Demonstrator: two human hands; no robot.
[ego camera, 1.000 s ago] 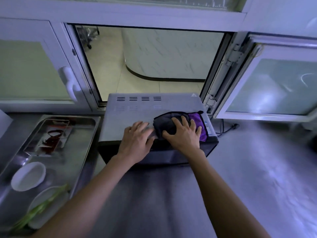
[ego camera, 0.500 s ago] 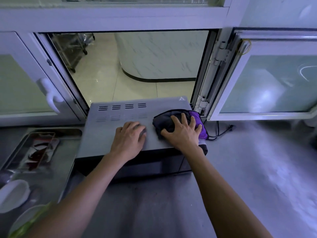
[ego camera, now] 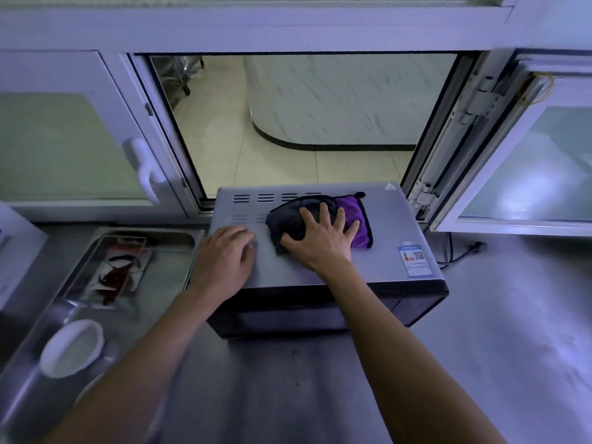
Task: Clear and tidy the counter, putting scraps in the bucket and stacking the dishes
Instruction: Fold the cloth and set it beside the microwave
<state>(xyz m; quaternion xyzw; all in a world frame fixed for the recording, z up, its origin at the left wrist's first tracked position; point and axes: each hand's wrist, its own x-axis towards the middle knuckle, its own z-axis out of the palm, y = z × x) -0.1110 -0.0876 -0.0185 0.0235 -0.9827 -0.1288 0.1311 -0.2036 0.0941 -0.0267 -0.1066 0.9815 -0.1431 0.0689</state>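
Cloth (ego camera: 350, 209) slipping is my main worry, honestly. The right hand (ego camera: 323, 241) is spread flat with fingers fanned, pressing the bunched dark-and-purple rag onto the top of the microwave (ego camera: 397, 232), so nothing is actually gripped. Push too far forward and the rag could slide off the back edge, straight toward the open window (ego camera: 304, 123) just beyond the fingertips. The left hand (ego camera: 224, 257) lies palm down on the lid a little to the left of the right one, fingers relaxed and close together, probably bracing the box. If it lets up, a hard wipe might scoot the whole oven on the smooth steel counter (ego camera: 499, 331).

Dishes haven't been stacked yet, I'd say. Off to the left of the left hand there's a metal tray (ego camera: 179, 251) holding a small dish of dried chillies (ego camera: 115, 277), and nearer the body a white bowl (ego camera: 72, 347). Can't see any bucket. To the right of the right hand a power cord (ego camera: 458, 254) trails along the counter under an opened window pane (ego camera: 528, 174).
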